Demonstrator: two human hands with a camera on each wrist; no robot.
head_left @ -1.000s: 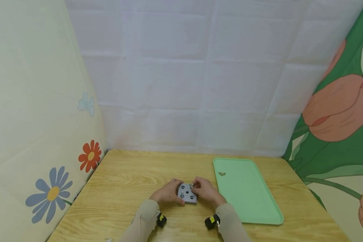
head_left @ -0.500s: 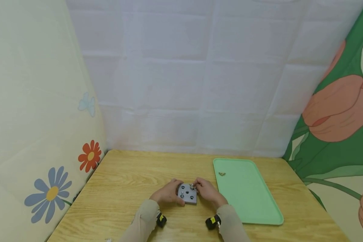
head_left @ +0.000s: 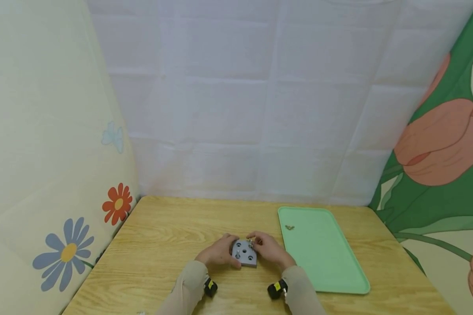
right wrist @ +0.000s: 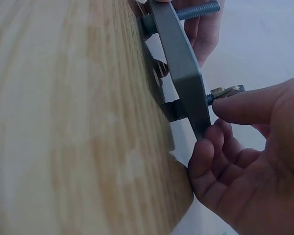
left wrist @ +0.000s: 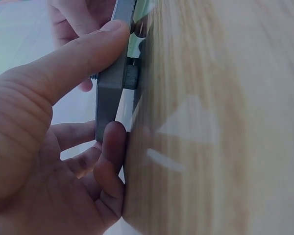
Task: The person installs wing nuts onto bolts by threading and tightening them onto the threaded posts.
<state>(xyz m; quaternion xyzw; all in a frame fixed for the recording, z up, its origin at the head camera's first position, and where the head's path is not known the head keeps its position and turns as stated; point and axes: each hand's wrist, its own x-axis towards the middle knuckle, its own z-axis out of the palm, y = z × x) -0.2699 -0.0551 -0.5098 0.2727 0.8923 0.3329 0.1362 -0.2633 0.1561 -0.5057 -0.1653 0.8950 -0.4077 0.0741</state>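
Observation:
A grey metal plate (head_left: 242,259) with several holes sits low over the table, and my left hand (head_left: 220,252) grips its left side, thumb along the near edge. Two bolts pass up through it. One bare threaded shank (right wrist: 201,10) stands at the left; the bolt at the far right corner carries a brass-coloured wing nut (right wrist: 228,91). My right hand (head_left: 271,249) pinches that wing nut, thumb against it, other fingers curled by the plate's edge. Under the plate, a bolt head (right wrist: 175,111) shows close to the tabletop.
Right of the hands lies a light green tray (head_left: 323,258), with another wing nut (head_left: 289,227) near its far left corner. A small metallic piece (head_left: 141,313) shows at the table's front edge. White cloth (head_left: 220,109) hangs behind the table.
My right fingers drew slightly off the wing nut to the right half a second ago, then came back onto it. The left hand and plate stay in place.

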